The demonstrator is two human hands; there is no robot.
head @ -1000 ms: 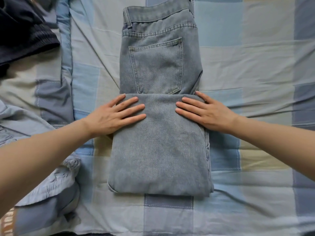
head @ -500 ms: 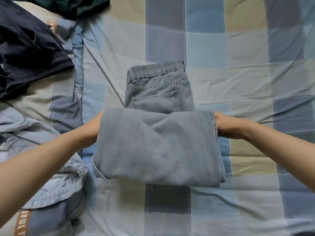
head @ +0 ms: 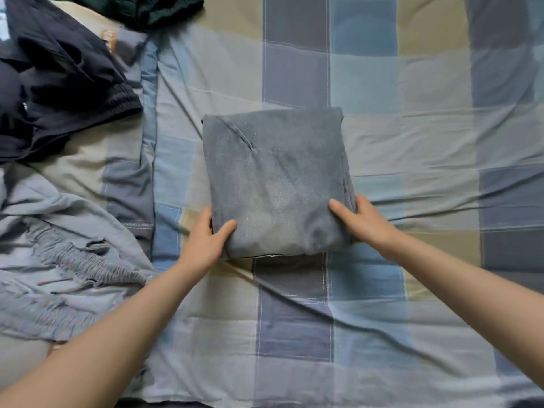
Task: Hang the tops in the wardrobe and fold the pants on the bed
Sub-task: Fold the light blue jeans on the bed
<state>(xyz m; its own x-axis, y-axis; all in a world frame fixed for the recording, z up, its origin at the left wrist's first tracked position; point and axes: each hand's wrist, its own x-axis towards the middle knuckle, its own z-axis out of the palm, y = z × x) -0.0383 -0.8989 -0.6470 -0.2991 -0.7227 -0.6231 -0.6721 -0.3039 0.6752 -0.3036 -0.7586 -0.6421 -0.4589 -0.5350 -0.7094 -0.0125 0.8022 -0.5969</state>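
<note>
- Far to the left on the bed [head: 441, 83] I see a dark navy garment [head: 59, 83] in a heap. Below it lies a crumpled light blue garment [head: 59, 260] with a stretchy waistband. A dark green garment [head: 153, 7] peeks in at the top.
- My left hand [head: 206, 242] has its grip on the near left corner of the folded jeans [head: 276, 181]. The thumb lies on top and the other fingers go under the edge, so it is pinching the cloth.
- The folded jeans sit in the middle of the checked bed cover, in a thick square bundle. They are well apart from the other clothes.
- I think the jeans are heavy for cloth and a bit stiff. Denim is not slippery, but the layers can slide open if I lift by one side only. The best place to hold is the two near corners, with fingers under all the layers.
- My right hand [head: 368, 222] grips the near right corner the same way, thumb on top and fingers tucked at the side.
- I think this pair is done being folded.
</note>
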